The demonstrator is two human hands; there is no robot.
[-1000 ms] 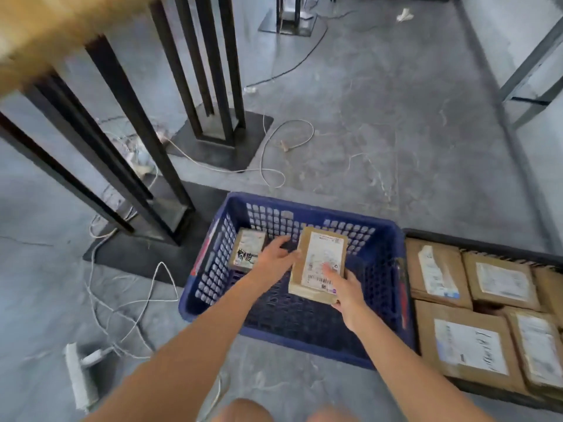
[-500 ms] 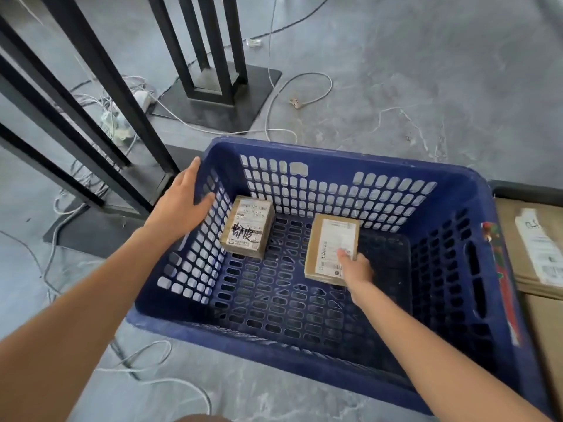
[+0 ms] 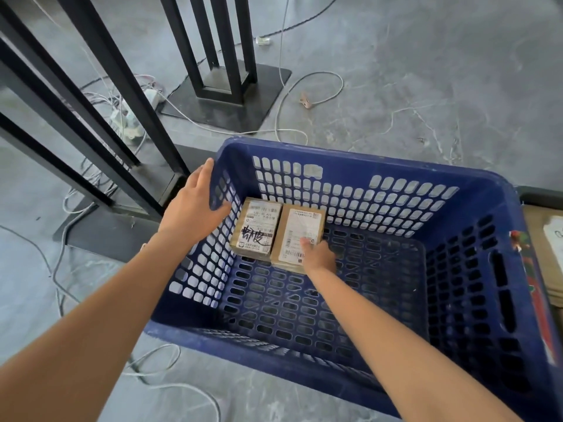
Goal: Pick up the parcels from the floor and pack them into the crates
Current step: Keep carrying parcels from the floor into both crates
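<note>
A blue plastic crate (image 3: 396, 169) stands on the grey floor in front of me. Two small brown cardboard parcels lie side by side in its far left corner. The left parcel (image 3: 259, 229) has black handwriting on its label. The right parcel (image 3: 297, 228) touches it, and my right hand (image 3: 318, 255) is down inside the crate with its fingers on that parcel's near right corner. My left hand (image 3: 195, 205) grips the crate's left wall at the rim, thumb inside and fingers outside.
Black metal table legs (image 3: 122, 86) on flat base plates stand close to the crate's left and far side. White cables (image 3: 307, 86) and a power strip (image 3: 128, 123) trail over the floor there. A dark crate (image 3: 539, 194) with parcels (image 3: 548, 239) adjoins on the right.
My right hand lowered the parcel into the crate and slid it left against the handwritten parcel. My left hand let go of it and took the crate's left wall.
</note>
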